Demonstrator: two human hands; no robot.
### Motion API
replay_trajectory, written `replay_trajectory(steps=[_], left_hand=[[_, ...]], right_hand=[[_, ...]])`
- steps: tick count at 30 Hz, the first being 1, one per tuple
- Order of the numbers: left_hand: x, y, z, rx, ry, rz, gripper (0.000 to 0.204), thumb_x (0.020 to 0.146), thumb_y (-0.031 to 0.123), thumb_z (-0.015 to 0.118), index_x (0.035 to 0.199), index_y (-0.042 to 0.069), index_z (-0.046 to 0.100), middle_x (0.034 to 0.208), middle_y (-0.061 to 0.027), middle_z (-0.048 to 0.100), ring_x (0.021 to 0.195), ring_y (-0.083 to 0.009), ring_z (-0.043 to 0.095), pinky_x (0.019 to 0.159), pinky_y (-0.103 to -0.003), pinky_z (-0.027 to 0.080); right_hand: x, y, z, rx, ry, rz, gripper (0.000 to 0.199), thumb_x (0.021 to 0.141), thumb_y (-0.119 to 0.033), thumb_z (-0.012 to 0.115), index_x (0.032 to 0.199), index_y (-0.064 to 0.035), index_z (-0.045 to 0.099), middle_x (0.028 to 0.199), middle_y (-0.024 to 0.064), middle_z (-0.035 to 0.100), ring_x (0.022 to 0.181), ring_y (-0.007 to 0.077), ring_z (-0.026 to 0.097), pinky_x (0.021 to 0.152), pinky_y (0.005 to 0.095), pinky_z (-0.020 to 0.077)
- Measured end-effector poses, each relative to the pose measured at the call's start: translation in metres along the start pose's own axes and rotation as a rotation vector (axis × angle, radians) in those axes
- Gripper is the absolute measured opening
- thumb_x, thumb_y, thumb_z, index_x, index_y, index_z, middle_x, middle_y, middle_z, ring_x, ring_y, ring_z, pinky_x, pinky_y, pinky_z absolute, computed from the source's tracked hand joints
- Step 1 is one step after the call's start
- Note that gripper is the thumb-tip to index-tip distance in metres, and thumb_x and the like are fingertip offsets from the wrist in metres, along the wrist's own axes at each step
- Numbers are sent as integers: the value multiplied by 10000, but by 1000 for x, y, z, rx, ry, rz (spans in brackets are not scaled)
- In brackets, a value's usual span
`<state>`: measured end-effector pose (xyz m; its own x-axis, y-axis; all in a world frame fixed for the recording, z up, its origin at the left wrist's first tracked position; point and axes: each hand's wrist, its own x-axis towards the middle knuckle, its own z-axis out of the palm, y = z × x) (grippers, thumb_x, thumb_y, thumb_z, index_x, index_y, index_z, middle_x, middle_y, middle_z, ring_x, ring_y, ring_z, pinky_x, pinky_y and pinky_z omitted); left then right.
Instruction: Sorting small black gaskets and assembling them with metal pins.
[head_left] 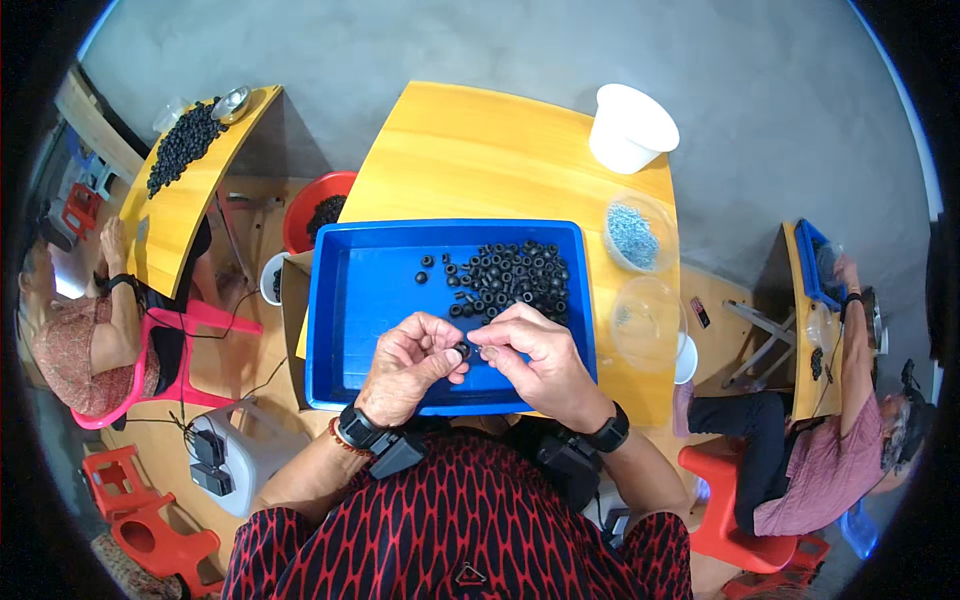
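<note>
Over the near side of a blue tray, my two hands meet at the fingertips. My left hand pinches a small round black part between thumb and fingers. The fingers of my right hand are pressed together right beside that part; what they hold is too small to make out. A heap of similar black ring-like parts fills the tray's far right, and a few loose ones lie left of it.
Right of the tray stand a clear bowl of small silvery-blue pieces, another clear bowl and a white bucket. A red basin is left of the yellow table. People sit at tables on both sides.
</note>
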<state>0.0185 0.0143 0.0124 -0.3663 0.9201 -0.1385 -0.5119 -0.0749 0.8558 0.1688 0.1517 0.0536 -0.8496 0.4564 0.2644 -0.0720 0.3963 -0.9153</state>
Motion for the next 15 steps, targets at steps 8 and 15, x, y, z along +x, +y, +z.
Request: replay_trajectory(steps=[8,15], left_hand=[[1,0,-2,-5,7,-27,169,868,1,706,993,17,594,907,-79,668,781,-164,667,702,-291,572],[1,2,-3,14,51,-43,149,875,14,706,979,7,600,900,-91,677,775,-151,662,701,-279,566]], right_hand=[[14,-2,9,-103,24,-65,134,842,43,668,965,-11,674,866,126,651,779,250,665,682,330,533],[16,-1,14,-176,13,-94,131,832,42,667,954,-6,672,849,131,662,762,269,675,657,344,542]])
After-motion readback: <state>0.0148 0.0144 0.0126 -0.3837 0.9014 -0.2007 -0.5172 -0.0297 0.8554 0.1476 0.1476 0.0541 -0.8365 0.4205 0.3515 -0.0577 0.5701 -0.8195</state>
